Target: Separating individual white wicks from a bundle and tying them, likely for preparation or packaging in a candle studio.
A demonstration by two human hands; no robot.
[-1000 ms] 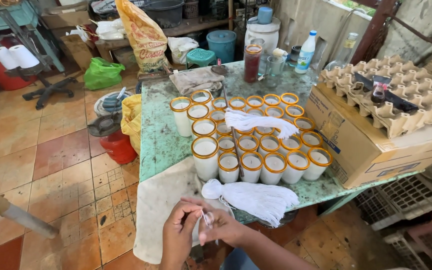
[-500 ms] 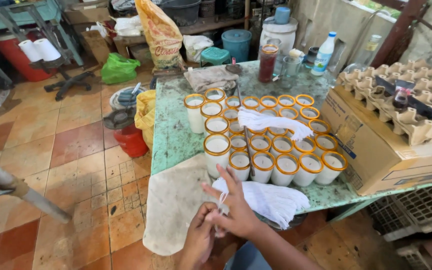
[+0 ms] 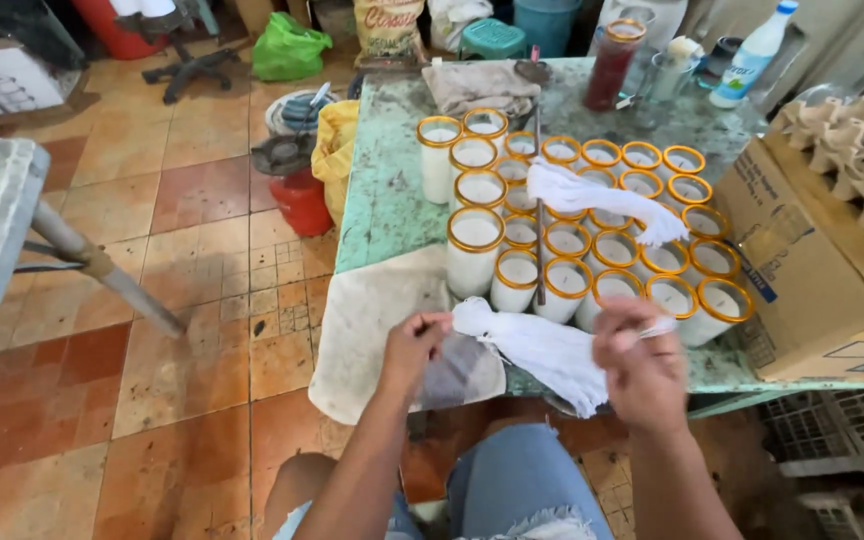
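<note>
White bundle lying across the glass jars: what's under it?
The white string bundle lies on the rims of several orange-rimmed glass jars filled with white wax. The jars directly beneath are partly covered, so their contents and wicks cannot be seen there.

A worn green desk (image 3: 382, 200) carries orange-rimmed candle glasses (image 3: 592, 220), a cardboard box (image 3: 802, 270) at right, cloths (image 3: 372, 330) near and far.

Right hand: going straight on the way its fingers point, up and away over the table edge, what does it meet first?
Most likely the nearest row of white-filled glasses with orange rims, just beyond the right hand. Depth is unclear, so it might pass above their rims.
</note>
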